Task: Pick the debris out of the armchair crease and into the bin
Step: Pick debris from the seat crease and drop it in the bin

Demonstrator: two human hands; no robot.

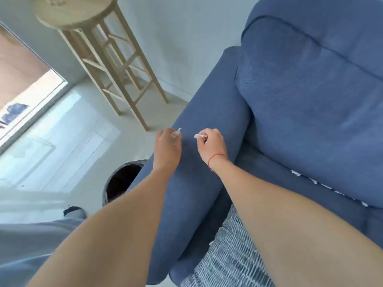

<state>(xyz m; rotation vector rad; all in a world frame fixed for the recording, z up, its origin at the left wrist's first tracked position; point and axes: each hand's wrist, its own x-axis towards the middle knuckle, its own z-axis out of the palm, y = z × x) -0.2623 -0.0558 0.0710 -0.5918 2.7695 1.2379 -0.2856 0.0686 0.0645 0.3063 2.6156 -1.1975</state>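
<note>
Debris [177,132]: small crumpled white scraps, paper or thin film, can't tell which. My read is near weightless, soft, crushes easily and may shed bits. A fingertip pinch on the bulk of each wad should do, with no force needed. Light stuff can drift, so release low over the opening.

Near to far:
- striped cushion [228,255] on the seat edge, under the right forearm.
- bin [122,181]: dark, round, on the floor just beside the outer side of the armrest [207,104], partly hidden by the left forearm.
- left hand [167,146] at the armrest's outer edge, fingers curled, pinching one scrap whose tip pokes out past the fingers.
- right hand [211,146], red thread [216,157] at the wrist, above the armrest top, fingers curled round a second scrap [200,136]. Hands are near each other, not touching.
- white bits [323,183], blurred, lie along the seat crease, well apart from both hands.
- wooden stool [99,48] by the wall.
</note>
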